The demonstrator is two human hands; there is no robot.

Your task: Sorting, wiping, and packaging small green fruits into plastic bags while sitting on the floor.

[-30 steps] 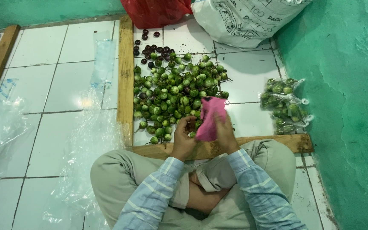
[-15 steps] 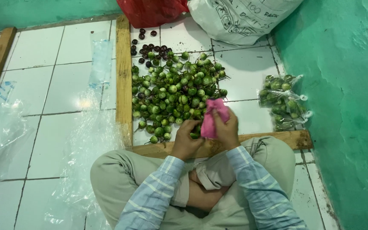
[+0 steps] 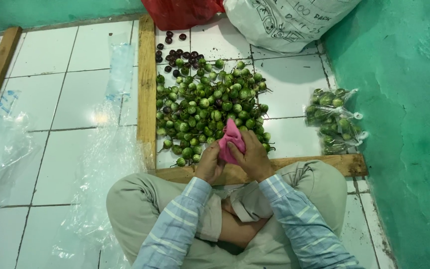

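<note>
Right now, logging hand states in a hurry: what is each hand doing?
Left hand: closed on the lower edge of the pink cloth.
Right hand: closed on the pink cloth, gripping it from the side.

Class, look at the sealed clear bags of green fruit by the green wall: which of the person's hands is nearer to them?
Right. The right hand is on the side toward the bags, though apart from them; the left hand lies farther away, beyond the pink cloth.
</note>
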